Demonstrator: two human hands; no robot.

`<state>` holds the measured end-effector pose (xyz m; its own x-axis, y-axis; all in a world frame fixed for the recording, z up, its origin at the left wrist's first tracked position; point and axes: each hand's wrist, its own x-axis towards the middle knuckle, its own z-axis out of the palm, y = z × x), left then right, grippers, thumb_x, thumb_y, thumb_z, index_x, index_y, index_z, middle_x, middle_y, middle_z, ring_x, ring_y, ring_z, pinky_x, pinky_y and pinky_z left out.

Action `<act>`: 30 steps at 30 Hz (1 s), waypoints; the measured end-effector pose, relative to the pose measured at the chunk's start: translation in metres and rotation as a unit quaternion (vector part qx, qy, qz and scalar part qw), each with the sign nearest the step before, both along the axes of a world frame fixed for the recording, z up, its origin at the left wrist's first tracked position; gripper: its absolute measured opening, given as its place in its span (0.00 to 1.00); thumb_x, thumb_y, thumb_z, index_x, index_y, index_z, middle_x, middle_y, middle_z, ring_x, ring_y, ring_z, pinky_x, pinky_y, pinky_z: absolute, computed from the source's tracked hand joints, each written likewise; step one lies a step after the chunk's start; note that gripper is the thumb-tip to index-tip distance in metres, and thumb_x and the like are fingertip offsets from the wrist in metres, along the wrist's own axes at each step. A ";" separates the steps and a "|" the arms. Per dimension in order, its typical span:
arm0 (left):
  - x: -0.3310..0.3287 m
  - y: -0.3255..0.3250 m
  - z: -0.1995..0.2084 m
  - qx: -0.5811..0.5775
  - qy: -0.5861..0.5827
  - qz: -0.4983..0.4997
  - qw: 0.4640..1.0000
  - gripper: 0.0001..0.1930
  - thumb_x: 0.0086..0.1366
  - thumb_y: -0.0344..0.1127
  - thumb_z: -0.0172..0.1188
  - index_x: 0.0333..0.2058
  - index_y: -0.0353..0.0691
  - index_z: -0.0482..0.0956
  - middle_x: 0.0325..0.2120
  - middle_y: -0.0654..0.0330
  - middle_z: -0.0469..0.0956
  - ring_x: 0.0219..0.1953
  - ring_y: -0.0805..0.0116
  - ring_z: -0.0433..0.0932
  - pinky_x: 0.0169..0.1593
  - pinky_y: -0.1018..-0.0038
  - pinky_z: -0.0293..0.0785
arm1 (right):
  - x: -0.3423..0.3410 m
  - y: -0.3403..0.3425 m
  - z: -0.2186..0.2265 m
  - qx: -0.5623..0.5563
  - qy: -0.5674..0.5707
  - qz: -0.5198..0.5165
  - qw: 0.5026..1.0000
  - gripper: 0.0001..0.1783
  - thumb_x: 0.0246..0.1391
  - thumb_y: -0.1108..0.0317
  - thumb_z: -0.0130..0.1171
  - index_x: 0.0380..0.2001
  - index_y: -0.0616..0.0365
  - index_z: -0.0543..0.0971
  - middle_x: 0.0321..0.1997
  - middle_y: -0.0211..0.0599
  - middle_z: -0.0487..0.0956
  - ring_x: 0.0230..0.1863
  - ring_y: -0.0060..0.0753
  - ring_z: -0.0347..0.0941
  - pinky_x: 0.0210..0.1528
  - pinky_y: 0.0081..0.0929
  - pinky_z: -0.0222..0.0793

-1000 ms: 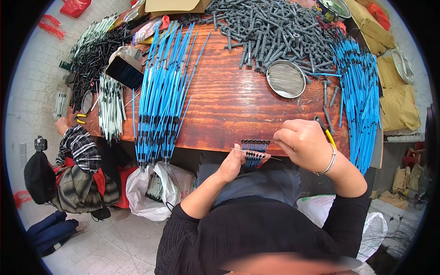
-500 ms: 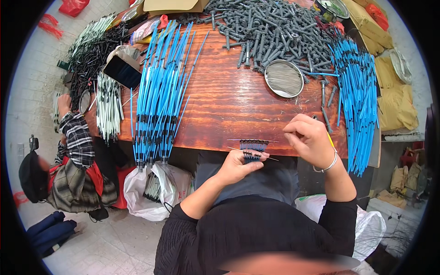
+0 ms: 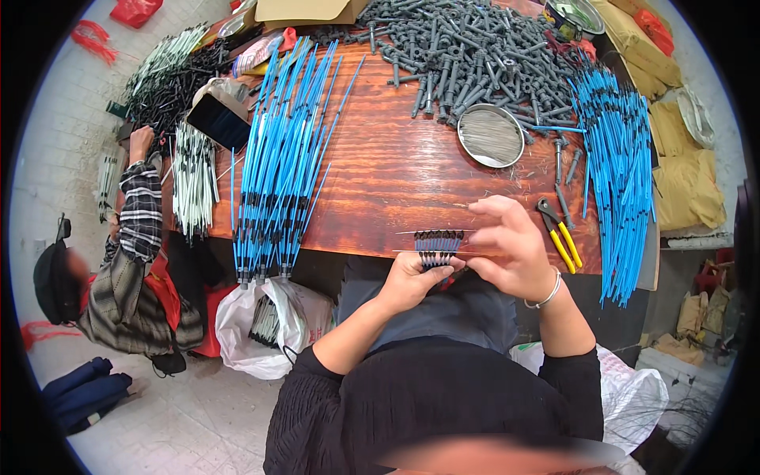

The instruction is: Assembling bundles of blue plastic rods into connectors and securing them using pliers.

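Note:
In my left hand (image 3: 405,283) is a short row of small dark, ribbed pieces (image 3: 439,248), pinched between thumb and fingers over my lap at the table's front edge. Thin wires run crosswise through the row and stick out at its sides. My right hand (image 3: 511,247) hovers just right of it, slightly smeared by motion. Its fingers are spread, and the thumb tip is close to the wire ends; I cannot tell if they touch. Yellow-handled pliers (image 3: 564,241) lie on the table right of this hand.
Beyond lies a round dish (image 3: 492,164) of thin wires, with a heap of grey bolt-like parts (image 3: 467,59) behind. Bundles of blue rods lie left (image 3: 273,166) and right (image 3: 621,174). At far left a co-worker's hand (image 3: 141,142) is beside pale rods (image 3: 194,178) and a dark screen (image 3: 218,121).
My right hand has come left and down toward the row, its fingers spreading, which uncovers the pliers. The row in my left hand has tilted to show more of its face.

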<state>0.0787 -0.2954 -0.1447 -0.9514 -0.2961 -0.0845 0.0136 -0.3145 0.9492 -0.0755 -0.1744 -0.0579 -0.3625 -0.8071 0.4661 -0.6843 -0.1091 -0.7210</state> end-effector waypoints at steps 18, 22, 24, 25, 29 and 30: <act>0.076 -0.018 0.142 0.126 -0.288 -0.186 0.931 0.11 0.55 0.25 0.57 0.38 0.26 0.76 0.37 0.42 0.77 0.43 0.52 0.77 0.48 0.63 0.73 | 0.035 0.018 -0.079 0.247 0.092 0.127 0.956 0.59 0.23 0.42 0.71 0.58 0.61 0.59 0.66 0.47 0.51 0.68 0.49 0.42 0.65 0.53 0.37; 0.081 -0.016 0.153 0.012 -0.150 -0.191 0.970 0.09 0.54 0.25 0.58 0.34 0.26 0.77 0.34 0.42 0.78 0.40 0.51 0.78 0.44 0.64 0.75 | 0.064 0.001 -0.076 0.191 0.019 0.232 0.954 0.62 0.22 0.40 0.71 0.60 0.62 0.56 0.66 0.47 0.51 0.69 0.48 0.40 0.65 0.55 0.36; 0.079 -0.020 0.141 -0.052 0.040 -0.223 0.973 0.06 0.54 0.24 0.59 0.30 0.26 0.77 0.31 0.44 0.79 0.37 0.52 0.79 0.41 0.65 0.76 | 0.067 -0.003 -0.073 0.136 -0.068 0.307 0.939 0.64 0.22 0.40 0.71 0.61 0.61 0.54 0.66 0.46 0.51 0.69 0.46 0.40 0.66 0.53 0.36; 0.078 -0.020 0.135 -0.081 0.136 -0.235 0.959 0.05 0.54 0.24 0.59 0.29 0.26 0.77 0.30 0.44 0.79 0.36 0.53 0.80 0.39 0.65 0.77 | 0.068 -0.003 -0.075 0.136 -0.070 0.309 0.939 0.64 0.22 0.40 0.71 0.61 0.61 0.54 0.66 0.46 0.51 0.69 0.46 0.40 0.66 0.53 0.36; 0.085 -0.010 0.133 -0.027 0.131 -0.230 0.964 0.03 0.53 0.23 0.59 0.26 0.27 0.78 0.29 0.46 0.80 0.33 0.57 0.81 0.37 0.67 0.78 | 0.067 0.004 -0.080 0.071 -0.215 0.379 0.897 0.66 0.25 0.40 0.71 0.63 0.59 0.48 0.66 0.46 0.52 0.68 0.45 0.45 0.67 0.46 0.39; 0.088 -0.003 0.142 0.077 -0.072 -0.199 0.974 0.03 0.53 0.22 0.59 0.26 0.27 0.78 0.30 0.47 0.80 0.34 0.59 0.81 0.37 0.69 0.78 | 0.071 0.002 -0.080 0.028 -0.324 0.388 0.862 0.66 0.28 0.39 0.69 0.64 0.58 0.45 0.66 0.47 0.53 0.67 0.44 0.46 0.66 0.44 0.40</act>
